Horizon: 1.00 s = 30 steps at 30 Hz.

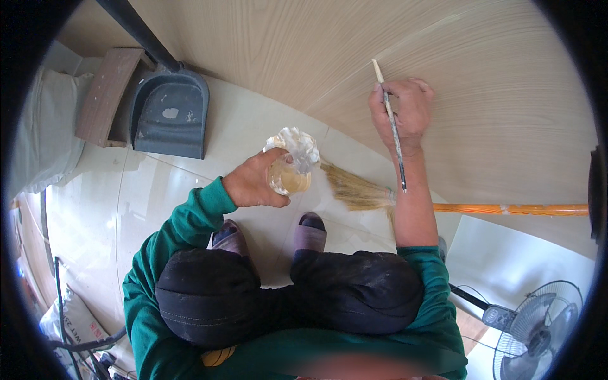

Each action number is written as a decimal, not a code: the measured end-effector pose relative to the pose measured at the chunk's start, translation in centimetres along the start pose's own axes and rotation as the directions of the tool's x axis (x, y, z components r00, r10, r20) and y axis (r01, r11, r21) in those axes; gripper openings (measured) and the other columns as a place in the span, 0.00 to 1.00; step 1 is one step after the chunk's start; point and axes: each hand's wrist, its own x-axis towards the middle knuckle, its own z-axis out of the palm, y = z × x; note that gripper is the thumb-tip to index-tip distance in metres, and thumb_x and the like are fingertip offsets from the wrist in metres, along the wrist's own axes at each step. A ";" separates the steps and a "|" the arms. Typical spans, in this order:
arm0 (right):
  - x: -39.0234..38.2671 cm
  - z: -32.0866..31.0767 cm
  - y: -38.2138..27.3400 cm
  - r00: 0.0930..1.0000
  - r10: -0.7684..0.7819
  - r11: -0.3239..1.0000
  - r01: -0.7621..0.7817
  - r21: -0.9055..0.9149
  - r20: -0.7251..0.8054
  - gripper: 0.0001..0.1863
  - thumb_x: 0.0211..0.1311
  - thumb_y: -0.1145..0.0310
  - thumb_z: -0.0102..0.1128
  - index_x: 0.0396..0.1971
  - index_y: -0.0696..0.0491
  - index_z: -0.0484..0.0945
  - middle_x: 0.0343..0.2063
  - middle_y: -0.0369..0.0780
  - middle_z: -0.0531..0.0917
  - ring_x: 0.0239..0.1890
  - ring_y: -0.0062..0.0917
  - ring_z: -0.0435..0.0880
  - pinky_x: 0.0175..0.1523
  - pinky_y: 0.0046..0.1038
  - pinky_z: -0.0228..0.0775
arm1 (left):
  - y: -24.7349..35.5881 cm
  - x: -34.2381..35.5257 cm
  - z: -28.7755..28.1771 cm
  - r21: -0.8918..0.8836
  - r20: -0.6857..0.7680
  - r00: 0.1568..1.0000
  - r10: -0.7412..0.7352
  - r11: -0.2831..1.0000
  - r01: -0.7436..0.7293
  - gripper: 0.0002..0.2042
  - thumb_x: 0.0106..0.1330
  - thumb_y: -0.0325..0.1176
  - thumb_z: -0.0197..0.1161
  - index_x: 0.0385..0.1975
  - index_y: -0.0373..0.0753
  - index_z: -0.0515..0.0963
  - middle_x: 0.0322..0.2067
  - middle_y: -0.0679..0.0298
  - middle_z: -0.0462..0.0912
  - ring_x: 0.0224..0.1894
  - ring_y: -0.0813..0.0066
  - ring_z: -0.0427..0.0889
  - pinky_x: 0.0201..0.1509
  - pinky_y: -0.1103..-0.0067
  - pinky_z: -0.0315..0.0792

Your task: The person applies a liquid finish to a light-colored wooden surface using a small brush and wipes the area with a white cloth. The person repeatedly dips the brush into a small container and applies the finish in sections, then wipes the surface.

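Note:
A clear plastic cup (290, 180) with yellowish contents is gripped by my left hand (254, 180) above the floor. White crumpled or creamy stuff (294, 144) bulges at its far side; whether this is film or paste I cannot tell. My right hand (405, 109) is closed round a slim paintbrush (389, 114), whose pale tapered end points away from me and whose dark, white-spotted end lies over my wrist. That hand is at the wood-grain panel (494, 95), close to a thin pale line on it. Contact of the tip with the panel is unclear.
A straw broom (354, 189) with an orange handle lies along the panel's foot. At the far left stand a dark dustpan (170, 117) and a brown wooden stool (107, 95). A fan (538, 335) is at the lower right, a white sack (82, 316) at the lower left.

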 end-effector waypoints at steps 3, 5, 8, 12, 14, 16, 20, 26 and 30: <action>-0.2 0.4 0.0 1.000 0.007 0.999 -0.006 0.043 -0.031 0.15 0.45 0.80 0.74 0.32 0.50 0.80 0.25 0.37 0.81 0.30 0.33 0.82 0.49 0.39 0.72 | -0.2 0.0 0.0 -0.040 0.002 1.000 -0.007 0.999 0.007 0.40 0.45 0.40 0.76 0.60 0.33 0.68 0.53 0.46 0.76 0.58 0.52 0.77 0.65 0.68 0.72; -0.2 0.6 0.0 0.995 0.032 0.998 -0.026 0.062 -0.089 0.14 0.45 0.79 0.74 0.32 0.50 0.80 0.25 0.36 0.81 0.30 0.31 0.82 0.49 0.38 0.71 | -0.4 0.0 0.0 -0.055 0.003 1.000 -0.015 0.998 0.015 0.40 0.45 0.40 0.76 0.60 0.33 0.68 0.53 0.46 0.76 0.58 0.52 0.77 0.65 0.68 0.72; -0.2 0.7 0.1 0.996 0.016 0.999 -0.013 0.038 -0.082 0.14 0.46 0.79 0.74 0.31 0.50 0.79 0.25 0.36 0.82 0.30 0.30 0.82 0.49 0.37 0.71 | -0.3 0.0 0.0 -0.040 0.002 1.000 -0.028 0.999 0.028 0.40 0.45 0.41 0.77 0.60 0.33 0.68 0.54 0.46 0.76 0.58 0.52 0.77 0.65 0.69 0.72; -0.6 0.8 -0.1 0.999 -0.017 1.000 0.018 -0.021 0.041 0.12 0.47 0.78 0.73 0.31 0.51 0.79 0.26 0.37 0.82 0.30 0.31 0.82 0.50 0.40 0.73 | 0.3 0.0 -0.3 -0.027 0.023 0.998 -0.058 0.998 0.059 0.41 0.45 0.41 0.77 0.61 0.33 0.68 0.54 0.46 0.77 0.58 0.53 0.78 0.65 0.70 0.72; -0.9 0.9 -0.3 1.000 0.003 1.000 -0.003 0.009 0.032 0.13 0.47 0.79 0.73 0.31 0.51 0.79 0.26 0.37 0.82 0.30 0.31 0.82 0.51 0.40 0.73 | 0.5 0.0 -0.5 -0.009 0.047 0.996 -0.080 0.997 0.080 0.42 0.45 0.42 0.77 0.62 0.33 0.68 0.54 0.47 0.77 0.58 0.53 0.78 0.65 0.70 0.72; -1.2 1.0 -0.3 1.000 0.017 0.999 -0.017 0.047 0.004 0.13 0.46 0.79 0.73 0.32 0.51 0.79 0.26 0.37 0.82 0.30 0.32 0.82 0.51 0.40 0.73 | 0.6 0.0 -0.4 0.023 0.055 0.994 -0.090 0.996 0.089 0.42 0.45 0.42 0.77 0.62 0.33 0.67 0.54 0.47 0.77 0.59 0.54 0.77 0.65 0.70 0.71; -1.3 1.2 -0.2 0.995 0.049 0.994 -0.039 0.106 -0.089 0.15 0.44 0.80 0.72 0.34 0.52 0.80 0.28 0.40 0.82 0.32 0.34 0.83 0.50 0.38 0.73 | 0.6 -0.1 -0.2 -0.010 0.041 0.994 -0.104 0.994 0.104 0.43 0.45 0.43 0.77 0.63 0.33 0.67 0.54 0.47 0.77 0.59 0.54 0.77 0.66 0.70 0.71; -1.3 1.5 -0.2 0.998 -0.003 0.998 0.007 0.055 -0.065 0.17 0.42 0.81 0.72 0.35 0.52 0.80 0.32 0.40 0.82 0.35 0.35 0.82 0.49 0.38 0.73 | 0.5 -0.2 -0.4 0.003 0.064 0.990 -0.127 0.992 0.127 0.45 0.45 0.43 0.77 0.64 0.32 0.66 0.54 0.47 0.77 0.59 0.54 0.77 0.66 0.71 0.71; -1.4 1.5 -0.2 1.000 -0.031 0.999 0.030 0.009 0.004 0.18 0.40 0.80 0.72 0.35 0.52 0.81 0.32 0.39 0.81 0.35 0.34 0.81 0.50 0.39 0.72 | 0.1 0.0 -0.3 -0.010 0.066 0.993 -0.100 0.995 0.100 0.45 0.45 0.43 0.77 0.64 0.31 0.66 0.54 0.47 0.77 0.59 0.54 0.77 0.66 0.71 0.71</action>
